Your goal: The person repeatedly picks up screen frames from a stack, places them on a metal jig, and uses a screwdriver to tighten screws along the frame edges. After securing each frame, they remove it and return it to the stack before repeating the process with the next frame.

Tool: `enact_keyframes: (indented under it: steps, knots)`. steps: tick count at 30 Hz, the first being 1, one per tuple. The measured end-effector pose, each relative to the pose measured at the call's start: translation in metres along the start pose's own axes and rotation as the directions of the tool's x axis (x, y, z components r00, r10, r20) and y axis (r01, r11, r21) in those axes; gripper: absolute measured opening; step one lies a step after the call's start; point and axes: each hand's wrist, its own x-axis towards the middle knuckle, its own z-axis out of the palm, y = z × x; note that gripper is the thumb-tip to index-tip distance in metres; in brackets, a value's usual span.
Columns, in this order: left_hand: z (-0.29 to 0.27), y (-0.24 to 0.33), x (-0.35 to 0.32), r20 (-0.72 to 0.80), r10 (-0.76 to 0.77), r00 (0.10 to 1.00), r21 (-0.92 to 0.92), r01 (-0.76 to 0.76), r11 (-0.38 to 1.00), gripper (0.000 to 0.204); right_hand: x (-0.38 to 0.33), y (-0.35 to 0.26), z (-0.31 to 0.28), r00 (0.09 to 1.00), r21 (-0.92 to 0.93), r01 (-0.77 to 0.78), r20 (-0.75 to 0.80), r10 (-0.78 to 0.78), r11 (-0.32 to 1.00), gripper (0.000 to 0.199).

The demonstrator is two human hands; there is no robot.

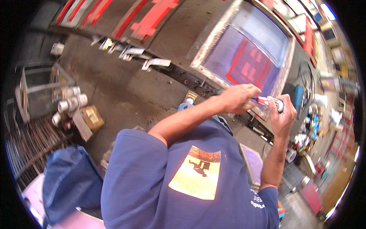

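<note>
A screen-printing frame (pixel 285 72) with a pale, stained wooden rim and purple mesh lies on the bench ahead of me. A red outline with lighter blocks inside shows on its mesh. Over the frame's near corner, my right hand (pixel 283 116) is closed round a small red-and-white cylinder (pixel 280 105); its exact kind is unclear. My left hand (pixel 239 99) reaches across from the left, fingers bent together at the cylinder's red end. Whether the left fingertips pinch part of it is too blurred to make out.
Red-marked boards (pixel 154 17) lie along the bench at the far left, with metal clamps (pixel 156 63) on its edge. A cardboard box (pixel 91 117) and white tubs (pixel 72 103) stand on the floor to the left. A blue cylinder (pixel 298 95) and dark cables lie right of the frame.
</note>
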Motion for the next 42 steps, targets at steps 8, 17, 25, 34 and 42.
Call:
enact_keyframes:
  steps: [8,17,25,34,42]
  knots:
    - [0.097,0.047,-0.028,-0.647,-0.074,0.759,-0.025,0.076,0.997,0.067,0.017,0.020,-0.023,0.845,-0.061,0.387,0.422,-0.327,0.920,0.030]
    - [0.176,0.048,-0.207,-0.788,-0.521,0.329,-0.409,0.354,0.841,0.039,0.049,0.014,-0.036,0.369,0.164,0.734,0.718,-0.590,0.659,0.024]
    - [0.238,0.054,-0.320,-0.671,-0.740,0.049,-0.563,0.616,0.551,0.043,0.092,0.020,-0.004,0.657,-0.047,0.609,0.589,-0.470,0.792,0.031]
    - [0.261,0.045,-0.386,-0.549,-0.834,-0.045,-0.628,0.681,0.377,0.041,0.089,-0.003,-0.004,0.708,-0.211,0.589,0.600,-0.372,0.780,0.032]
    - [0.280,0.030,-0.449,-0.408,-0.889,-0.207,-0.828,0.494,0.265,0.041,0.053,0.007,-0.010,0.713,-0.112,0.555,0.574,-0.402,0.824,0.025]
